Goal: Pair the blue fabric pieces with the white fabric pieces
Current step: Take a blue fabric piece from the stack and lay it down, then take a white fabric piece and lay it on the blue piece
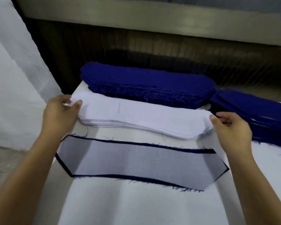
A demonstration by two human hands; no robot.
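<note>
A stack of white fabric pieces lies across the middle of the white table. My left hand pinches the top piece at the stack's left end. My right hand pinches it at the right end. Nearer to me lies a paired piece: a thin white piece on top of a blue one, with the blue showing as a dark border all round. Behind the white stack sits a thick stack of blue fabric pieces. A second blue stack lies at the right, partly behind my right hand.
The white table stretches toward me below the paired piece. A white fabric-covered surface rises at the left. A dark ribbed wall and a grey ledge run behind the table. Bare floor shows at the lower left.
</note>
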